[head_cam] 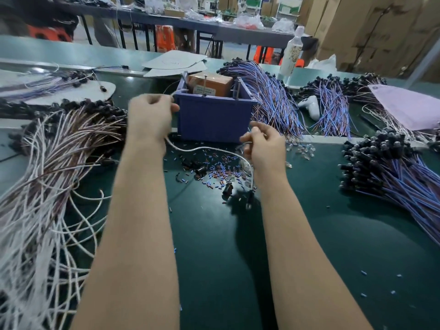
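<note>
My left hand [150, 117] is curled round a white cable [204, 148] just left of a blue plastic bin [214, 117]. The cable runs out under that wrist and arcs right across the green mat. My right hand [264, 146] pinches the same cable at the bin's front right corner. From there the cable drops to a dark connector end [248, 198], which is blurred. Inside the bin stand a brown box [210, 85] and some upright metal pins.
A heap of white and brown cables [47, 175] lies left. Blue and purple cable bundles [273, 98] [400, 177] lie right and behind. Small cut wire bits [219, 175] litter the mat. A white bottle [291, 53] and a pink sheet [404, 108] sit at back right.
</note>
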Action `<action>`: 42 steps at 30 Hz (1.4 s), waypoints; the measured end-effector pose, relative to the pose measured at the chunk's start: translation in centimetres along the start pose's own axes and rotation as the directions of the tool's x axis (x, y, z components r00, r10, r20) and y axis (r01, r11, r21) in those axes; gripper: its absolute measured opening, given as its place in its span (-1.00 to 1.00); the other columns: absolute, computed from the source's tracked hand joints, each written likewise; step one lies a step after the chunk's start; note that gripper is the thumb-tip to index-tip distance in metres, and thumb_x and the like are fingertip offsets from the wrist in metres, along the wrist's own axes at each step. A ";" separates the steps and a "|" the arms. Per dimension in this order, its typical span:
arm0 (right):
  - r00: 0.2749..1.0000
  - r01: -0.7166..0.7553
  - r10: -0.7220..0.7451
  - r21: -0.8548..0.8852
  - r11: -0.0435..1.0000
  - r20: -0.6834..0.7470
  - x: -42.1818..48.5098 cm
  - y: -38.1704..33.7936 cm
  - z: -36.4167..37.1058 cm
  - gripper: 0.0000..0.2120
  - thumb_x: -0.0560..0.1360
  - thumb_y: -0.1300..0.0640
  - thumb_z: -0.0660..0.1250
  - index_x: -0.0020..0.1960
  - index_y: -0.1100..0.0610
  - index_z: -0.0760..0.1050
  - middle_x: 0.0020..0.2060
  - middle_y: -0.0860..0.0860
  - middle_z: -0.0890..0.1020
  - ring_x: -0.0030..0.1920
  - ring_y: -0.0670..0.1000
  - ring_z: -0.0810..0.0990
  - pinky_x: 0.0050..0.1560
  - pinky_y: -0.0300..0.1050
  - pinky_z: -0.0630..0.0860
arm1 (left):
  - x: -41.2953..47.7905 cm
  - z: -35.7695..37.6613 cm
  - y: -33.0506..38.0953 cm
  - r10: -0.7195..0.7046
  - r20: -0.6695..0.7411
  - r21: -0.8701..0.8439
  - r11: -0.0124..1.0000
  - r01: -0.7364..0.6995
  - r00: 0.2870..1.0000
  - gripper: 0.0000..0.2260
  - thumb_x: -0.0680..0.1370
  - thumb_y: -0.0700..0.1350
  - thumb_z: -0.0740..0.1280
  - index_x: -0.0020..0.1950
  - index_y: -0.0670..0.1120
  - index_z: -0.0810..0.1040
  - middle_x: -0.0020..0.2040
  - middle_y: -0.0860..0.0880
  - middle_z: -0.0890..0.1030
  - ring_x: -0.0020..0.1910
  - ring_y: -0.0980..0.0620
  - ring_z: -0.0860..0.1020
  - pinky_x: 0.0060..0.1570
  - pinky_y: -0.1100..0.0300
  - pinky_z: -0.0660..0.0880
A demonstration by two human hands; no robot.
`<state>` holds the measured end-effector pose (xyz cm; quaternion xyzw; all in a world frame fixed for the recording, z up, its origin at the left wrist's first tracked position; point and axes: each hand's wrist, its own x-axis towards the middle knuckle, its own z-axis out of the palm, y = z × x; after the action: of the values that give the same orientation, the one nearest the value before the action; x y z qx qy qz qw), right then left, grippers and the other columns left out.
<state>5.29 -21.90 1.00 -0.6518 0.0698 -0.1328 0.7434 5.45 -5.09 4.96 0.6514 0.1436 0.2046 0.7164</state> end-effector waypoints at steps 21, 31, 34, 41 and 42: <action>1.000 -0.013 0.014 -0.017 1.000 0.007 1.4 2.7 2.8 -0.88 0.59 0.22 0.17 -0.06 0.05 0.42 -0.42 0.02 0.61 -0.55 -0.12 0.37 -0.44 -0.25 0.34 | -0.1 5.8 -3.8 -0.267 0.020 -0.571 0.788 0.231 0.963 -0.86 0.63 -0.24 0.19 -0.12 -0.09 0.40 -0.19 -0.04 0.63 -0.47 0.21 0.38 -0.48 0.40 0.37; 1.000 -0.002 0.003 -0.055 0.998 0.020 1.6 3.0 2.9 -0.92 0.58 0.21 0.18 0.00 0.08 0.43 -0.41 0.01 0.62 -0.44 -0.07 0.38 -0.32 -0.14 0.31 | 0.3 6.1 -3.6 -0.328 0.102 -0.621 0.717 0.318 0.939 -0.93 0.63 -0.25 0.18 0.10 -0.19 0.40 -0.18 -0.07 0.63 -0.48 0.22 0.44 -0.50 0.41 0.41; 1.000 -0.004 0.005 -0.053 0.999 0.020 1.6 3.0 2.9 -0.92 0.58 0.22 0.18 0.00 0.10 0.44 -0.41 0.02 0.62 -0.43 -0.07 0.38 -0.30 -0.14 0.31 | 0.5 6.2 -3.7 -0.320 0.108 -0.616 0.722 0.316 0.941 -0.91 0.63 -0.25 0.18 0.12 -0.19 0.41 -0.18 -0.06 0.63 -0.50 0.22 0.44 -0.50 0.42 0.41; 0.999 -0.005 0.008 -0.071 0.997 0.035 1.7 3.1 2.8 -0.91 0.59 0.21 0.18 0.01 0.10 0.45 -0.39 0.03 0.62 -0.42 -0.11 0.38 -0.30 -0.17 0.30 | 0.8 6.1 -3.8 -0.323 0.123 -0.632 0.703 0.325 0.938 -0.88 0.64 -0.24 0.17 0.16 -0.20 0.41 -0.17 -0.06 0.63 -0.54 0.23 0.45 -0.51 0.42 0.42; 0.999 -0.003 0.005 -0.069 0.998 0.035 1.7 3.1 2.8 -0.91 0.59 0.22 0.18 0.01 0.10 0.45 -0.39 0.03 0.62 -0.42 -0.11 0.39 -0.29 -0.18 0.30 | 0.9 6.0 -3.9 -0.323 0.122 -0.636 0.701 0.324 0.939 -0.87 0.64 -0.24 0.17 0.17 -0.20 0.41 -0.16 -0.06 0.63 -0.55 0.24 0.45 -0.50 0.42 0.42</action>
<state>7.97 -19.39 -1.55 -0.6792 0.0628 -0.1173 0.7218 9.48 -10.20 1.85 0.3286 0.1756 0.1123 0.9212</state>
